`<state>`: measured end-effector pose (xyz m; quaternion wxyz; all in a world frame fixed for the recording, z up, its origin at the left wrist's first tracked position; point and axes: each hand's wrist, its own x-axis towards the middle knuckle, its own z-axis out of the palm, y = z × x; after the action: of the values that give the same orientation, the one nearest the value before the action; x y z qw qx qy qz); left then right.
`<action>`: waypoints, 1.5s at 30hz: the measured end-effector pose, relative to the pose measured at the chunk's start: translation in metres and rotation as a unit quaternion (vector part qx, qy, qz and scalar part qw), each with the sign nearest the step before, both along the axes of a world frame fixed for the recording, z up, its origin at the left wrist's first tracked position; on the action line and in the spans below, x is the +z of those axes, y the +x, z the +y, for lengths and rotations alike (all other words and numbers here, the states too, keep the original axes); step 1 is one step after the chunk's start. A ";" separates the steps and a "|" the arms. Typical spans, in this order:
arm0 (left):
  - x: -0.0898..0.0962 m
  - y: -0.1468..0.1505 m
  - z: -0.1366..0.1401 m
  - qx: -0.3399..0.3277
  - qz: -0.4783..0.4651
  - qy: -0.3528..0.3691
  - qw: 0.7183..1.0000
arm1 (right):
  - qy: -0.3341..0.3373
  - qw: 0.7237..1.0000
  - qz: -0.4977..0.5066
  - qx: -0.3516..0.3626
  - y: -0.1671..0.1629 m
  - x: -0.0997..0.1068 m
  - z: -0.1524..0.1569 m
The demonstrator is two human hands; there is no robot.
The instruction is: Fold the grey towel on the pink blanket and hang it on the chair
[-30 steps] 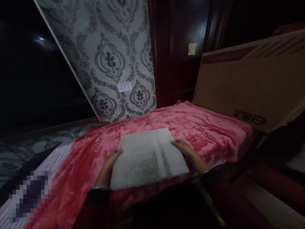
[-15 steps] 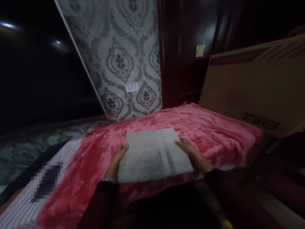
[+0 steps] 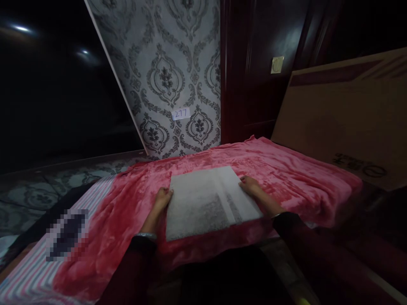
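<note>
A folded light-grey towel (image 3: 197,203) with a smooth band along its right part lies flat on a red plush blanket (image 3: 127,220). My left hand (image 3: 163,198) is at the towel's left edge, fingers closed on the border. Opposite it, my right hand (image 3: 249,186) pinches the right edge near the far corner. The fingertips under the towel are partly hidden.
Under the blanket's left side a striped sheet (image 3: 38,271) shows, with a blurred-out dark patch on it. A large cardboard box (image 3: 343,114) stands at the right. Behind are a dark screen (image 3: 63,93), patterned wallpaper (image 3: 168,80) and a paper label (image 3: 181,113) reading 277.
The view has shifted slightly. The towel now lies flatter on the blanket, and both hands have moved outward to its very edges, with less of the thumbs over its top.
</note>
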<state>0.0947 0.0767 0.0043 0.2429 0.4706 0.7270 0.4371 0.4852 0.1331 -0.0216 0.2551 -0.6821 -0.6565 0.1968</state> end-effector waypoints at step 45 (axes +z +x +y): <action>-0.027 0.094 0.029 -0.172 0.459 -0.068 0.869 | 0.021 0.976 -0.212 0.056 -0.086 -0.017 0.073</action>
<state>0.1891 0.1053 -0.0231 -0.0152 0.7178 0.6922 0.0731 0.3991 0.2059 -0.0384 0.1130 -0.6653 -0.7364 0.0481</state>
